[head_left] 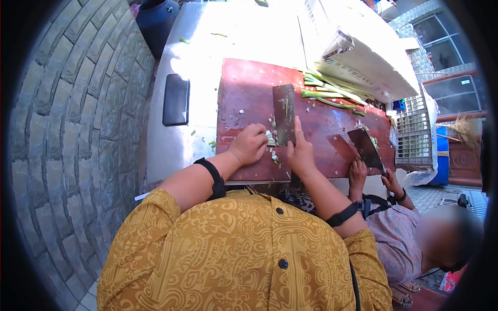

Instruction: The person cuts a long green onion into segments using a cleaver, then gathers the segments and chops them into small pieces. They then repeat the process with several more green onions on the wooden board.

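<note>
My left hand (250, 143) rests on the red-brown cutting board (244, 85), its fingers curled over a piece of green onion (270, 138) beside the blade. My right hand (302, 151) grips a cleaver (282, 111) by its handle, the index finger stretched along the blade. Bits of chopped onion stick to the blade and lie on the board around it. The blade stands just right of my left fingertips. Long green onion stalks (332, 93) lie at the board's far right. What my left palm covers is hidden.
At my right a co-worker's hands (358, 173) work with another cleaver (366, 147) on the same board. A white box (363, 67) stands behind the stalks, near a plastic crate (413, 135). A black phone (176, 99) lies left of the board; a brick wall (78, 129) borders the table.
</note>
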A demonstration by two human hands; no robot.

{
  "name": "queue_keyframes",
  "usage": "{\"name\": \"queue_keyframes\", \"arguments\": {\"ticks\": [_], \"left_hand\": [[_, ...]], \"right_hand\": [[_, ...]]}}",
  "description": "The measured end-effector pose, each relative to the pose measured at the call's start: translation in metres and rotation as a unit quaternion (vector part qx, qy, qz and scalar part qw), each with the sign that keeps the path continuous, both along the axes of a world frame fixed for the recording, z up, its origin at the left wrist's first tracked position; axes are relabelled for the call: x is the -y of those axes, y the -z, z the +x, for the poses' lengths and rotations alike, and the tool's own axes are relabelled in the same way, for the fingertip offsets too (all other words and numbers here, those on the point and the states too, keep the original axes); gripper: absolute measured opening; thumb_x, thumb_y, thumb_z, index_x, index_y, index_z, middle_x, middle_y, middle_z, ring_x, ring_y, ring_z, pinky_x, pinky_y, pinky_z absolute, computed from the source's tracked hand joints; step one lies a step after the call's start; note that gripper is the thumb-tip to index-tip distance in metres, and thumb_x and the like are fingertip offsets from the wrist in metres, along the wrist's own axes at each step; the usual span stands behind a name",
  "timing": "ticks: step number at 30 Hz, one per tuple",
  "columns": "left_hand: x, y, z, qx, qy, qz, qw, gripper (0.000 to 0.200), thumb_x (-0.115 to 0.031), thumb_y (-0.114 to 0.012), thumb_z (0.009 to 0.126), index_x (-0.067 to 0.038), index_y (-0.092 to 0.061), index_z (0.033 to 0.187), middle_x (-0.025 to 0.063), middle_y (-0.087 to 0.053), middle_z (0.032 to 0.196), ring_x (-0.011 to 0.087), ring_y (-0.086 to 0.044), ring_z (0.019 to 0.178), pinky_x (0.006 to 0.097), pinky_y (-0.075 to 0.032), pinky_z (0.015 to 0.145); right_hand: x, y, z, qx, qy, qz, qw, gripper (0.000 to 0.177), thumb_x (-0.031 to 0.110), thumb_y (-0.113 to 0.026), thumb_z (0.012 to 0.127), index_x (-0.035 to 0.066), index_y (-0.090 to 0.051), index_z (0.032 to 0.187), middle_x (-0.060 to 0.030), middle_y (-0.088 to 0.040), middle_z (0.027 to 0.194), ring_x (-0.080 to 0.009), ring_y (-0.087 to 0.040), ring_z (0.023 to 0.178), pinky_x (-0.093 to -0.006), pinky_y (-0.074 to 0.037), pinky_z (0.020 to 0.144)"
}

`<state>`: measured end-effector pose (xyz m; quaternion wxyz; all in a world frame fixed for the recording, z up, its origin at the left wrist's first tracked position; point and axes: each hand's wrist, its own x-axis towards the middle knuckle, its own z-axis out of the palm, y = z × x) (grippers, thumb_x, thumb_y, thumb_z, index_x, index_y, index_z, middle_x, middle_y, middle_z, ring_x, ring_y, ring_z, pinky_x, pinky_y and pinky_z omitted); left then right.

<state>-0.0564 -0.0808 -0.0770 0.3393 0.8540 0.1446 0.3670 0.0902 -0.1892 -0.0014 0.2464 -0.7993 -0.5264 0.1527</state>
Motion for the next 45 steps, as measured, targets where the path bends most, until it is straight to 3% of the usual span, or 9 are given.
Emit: {"name": "queue_keyframes", "arguments": {"ticks": [5,11,20,23,26,31,35,45], "left_hand": [[0.000,0.005,0.002,0.001,-0.006,0.003,1.000,0.009,-0.003,-0.066,0.070,-0.003,-0.060,0.076,0.0117,-0.057,0.091,0.0299,-0.056,0.088,0.0373,-0.047,0.078],[0.000,0.005,0.003,0.014,-0.010,0.008,1.000,0.008,-0.003,-0.066,0.069,-0.003,-0.060,0.075,0.0117,-0.058,0.089,0.0301,-0.057,0.088,0.0378,-0.048,0.078],[-0.002,0.003,0.002,0.005,0.002,-0.001,1.000,0.010,-0.003,-0.067,0.069,-0.004,-0.061,0.076,0.0117,-0.057,0.089,0.0304,-0.056,0.088,0.0384,-0.047,0.079],[-0.001,0.004,0.001,0.005,0.010,0.003,1.000,0.012,-0.003,-0.068,0.069,-0.004,-0.060,0.078,0.0115,-0.057,0.090,0.0307,-0.056,0.089,0.0384,-0.047,0.079],[-0.004,0.006,0.001,0.004,0.026,-0.015,1.000,0.016,-0.004,-0.070,0.068,-0.005,-0.060,0.081,0.0118,-0.056,0.094,0.0308,-0.056,0.091,0.0380,-0.047,0.080],[-0.007,-0.015,-0.009,0.014,0.028,-0.006,1.000,0.022,-0.007,-0.073,0.066,-0.005,-0.059,0.083,0.0126,-0.055,0.104,0.0312,-0.055,0.096,0.0390,-0.045,0.084],[-0.008,-0.009,-0.018,-0.031,0.009,-0.016,0.999,0.021,-0.008,-0.074,0.066,-0.005,-0.059,0.081,0.0113,-0.057,0.102,0.0307,-0.054,0.098,0.0400,-0.045,0.085],[-0.003,0.008,-0.011,0.005,-0.002,-0.003,1.000,0.014,-0.004,-0.072,0.066,-0.003,-0.061,0.075,0.0105,-0.060,0.090,0.0292,-0.058,0.088,0.0371,-0.048,0.078]], "right_hand": [[0.022,-0.040,-0.010,0.040,-0.067,-0.096,0.992,0.076,-0.002,-0.051,0.078,0.010,-0.020,0.147,-0.0292,-0.061,0.078,-0.0473,-0.058,0.069,-0.0527,-0.046,0.064],[0.032,-0.054,-0.025,0.052,-0.085,-0.204,0.974,0.075,-0.001,-0.049,0.078,0.009,-0.020,0.147,-0.0273,-0.061,0.073,-0.0453,-0.060,0.070,-0.0538,-0.045,0.065],[0.000,-0.002,-0.025,0.064,-0.084,-0.115,0.988,0.080,0.001,-0.053,0.078,0.012,-0.016,0.148,-0.0248,-0.061,0.072,-0.0435,-0.061,0.068,-0.0508,-0.047,0.063],[-0.003,0.013,-0.018,0.051,-0.005,-0.070,0.996,0.080,0.000,-0.054,0.078,0.013,-0.018,0.148,-0.0257,-0.061,0.075,-0.0430,-0.061,0.067,-0.0489,-0.048,0.062],[0.006,0.026,-0.004,-0.031,0.031,0.043,0.998,0.078,0.000,-0.053,0.079,0.013,-0.019,0.148,-0.0271,-0.061,0.080,-0.0435,-0.061,0.069,-0.0482,-0.048,0.063],[0.014,-0.020,-0.011,-0.015,-0.016,-0.020,1.000,0.075,0.000,-0.051,0.080,0.012,-0.020,0.147,-0.0283,-0.062,0.080,-0.0451,-0.061,0.073,-0.0501,-0.048,0.066],[0.024,-0.041,-0.024,0.036,-0.061,-0.103,0.992,0.073,0.001,-0.050,0.080,0.009,-0.020,0.146,-0.0279,-0.061,0.076,-0.0445,-0.061,0.071,-0.0518,-0.047,0.066],[0.025,-0.035,-0.034,0.063,-0.106,-0.181,0.976,0.079,-0.002,-0.050,0.076,0.008,-0.017,0.147,-0.0263,-0.062,0.074,-0.0440,-0.061,0.069,-0.0519,-0.046,0.065]]}}
